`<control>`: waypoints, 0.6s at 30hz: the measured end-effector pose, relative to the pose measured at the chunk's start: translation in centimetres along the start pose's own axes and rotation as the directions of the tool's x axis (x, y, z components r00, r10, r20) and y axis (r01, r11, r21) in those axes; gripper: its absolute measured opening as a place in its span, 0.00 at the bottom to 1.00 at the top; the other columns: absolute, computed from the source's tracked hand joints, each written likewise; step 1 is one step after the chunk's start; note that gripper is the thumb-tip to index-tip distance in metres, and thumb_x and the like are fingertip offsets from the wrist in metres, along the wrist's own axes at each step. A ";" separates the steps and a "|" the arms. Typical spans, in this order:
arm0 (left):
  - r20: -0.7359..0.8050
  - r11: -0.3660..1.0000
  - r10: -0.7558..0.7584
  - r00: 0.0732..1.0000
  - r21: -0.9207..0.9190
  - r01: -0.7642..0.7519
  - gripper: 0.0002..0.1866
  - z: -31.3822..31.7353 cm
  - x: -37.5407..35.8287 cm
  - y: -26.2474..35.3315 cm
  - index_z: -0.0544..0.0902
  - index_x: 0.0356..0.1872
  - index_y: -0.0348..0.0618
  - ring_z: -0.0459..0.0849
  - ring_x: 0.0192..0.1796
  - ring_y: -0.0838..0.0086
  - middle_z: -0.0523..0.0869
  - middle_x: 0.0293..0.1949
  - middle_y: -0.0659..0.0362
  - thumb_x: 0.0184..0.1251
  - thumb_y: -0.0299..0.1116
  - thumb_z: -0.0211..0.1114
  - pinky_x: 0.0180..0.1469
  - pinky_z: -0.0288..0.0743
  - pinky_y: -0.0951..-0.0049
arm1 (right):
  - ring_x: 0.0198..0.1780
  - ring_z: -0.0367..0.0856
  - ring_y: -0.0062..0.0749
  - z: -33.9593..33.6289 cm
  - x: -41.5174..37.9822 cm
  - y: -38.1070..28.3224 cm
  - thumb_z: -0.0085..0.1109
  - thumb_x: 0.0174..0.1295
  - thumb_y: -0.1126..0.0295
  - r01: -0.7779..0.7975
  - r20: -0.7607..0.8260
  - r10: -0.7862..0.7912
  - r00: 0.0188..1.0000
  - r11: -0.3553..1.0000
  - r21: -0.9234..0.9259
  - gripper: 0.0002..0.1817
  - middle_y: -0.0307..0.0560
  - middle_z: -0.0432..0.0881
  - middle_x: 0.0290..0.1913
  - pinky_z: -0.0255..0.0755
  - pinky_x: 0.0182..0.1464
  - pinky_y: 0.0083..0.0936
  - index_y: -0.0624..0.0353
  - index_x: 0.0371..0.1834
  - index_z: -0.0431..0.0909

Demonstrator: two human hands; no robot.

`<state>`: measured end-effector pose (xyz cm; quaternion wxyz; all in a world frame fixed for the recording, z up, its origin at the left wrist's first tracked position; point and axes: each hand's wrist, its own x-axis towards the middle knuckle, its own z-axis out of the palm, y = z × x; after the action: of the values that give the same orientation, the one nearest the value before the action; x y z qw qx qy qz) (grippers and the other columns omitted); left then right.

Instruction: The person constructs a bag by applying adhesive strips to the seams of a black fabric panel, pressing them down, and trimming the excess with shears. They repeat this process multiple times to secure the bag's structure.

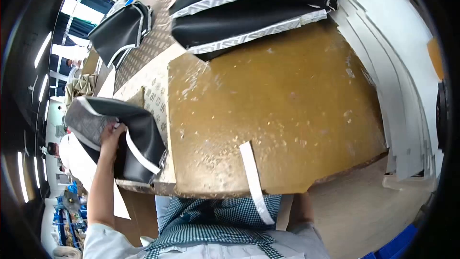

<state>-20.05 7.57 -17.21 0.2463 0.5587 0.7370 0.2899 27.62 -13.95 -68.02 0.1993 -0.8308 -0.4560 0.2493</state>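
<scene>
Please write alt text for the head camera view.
A person's left hand holds a black leathery piece edged in white, beside a worn brown board. A white strip overhangs the board's near edge; more black pieces lie farther away. The right hand is hidden.

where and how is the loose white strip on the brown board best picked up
Probably by its near end, from the person's side: the white strip lies along the brown board with that end sticking out past the front edge, so fingers could likely pinch it from above and below.
</scene>
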 end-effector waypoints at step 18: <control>-0.063 0.874 0.137 0.989 -0.462 -0.150 0.18 2.8 -4.1 2.0 0.81 0.50 0.30 0.79 0.43 0.74 0.85 0.40 0.57 0.65 0.33 0.67 0.50 0.70 0.74 | 0.34 0.77 0.23 -20.7 -30.2 -15.2 0.66 0.59 0.77 0.191 -0.212 -0.082 0.974 0.800 0.568 0.13 0.39 0.77 0.34 0.75 0.40 0.23 0.63 0.45 0.75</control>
<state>-15.73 4.47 -17.67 0.3404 0.5325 0.6059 0.4832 16.08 -34.32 -36.05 0.5021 -0.7126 -0.3966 0.2877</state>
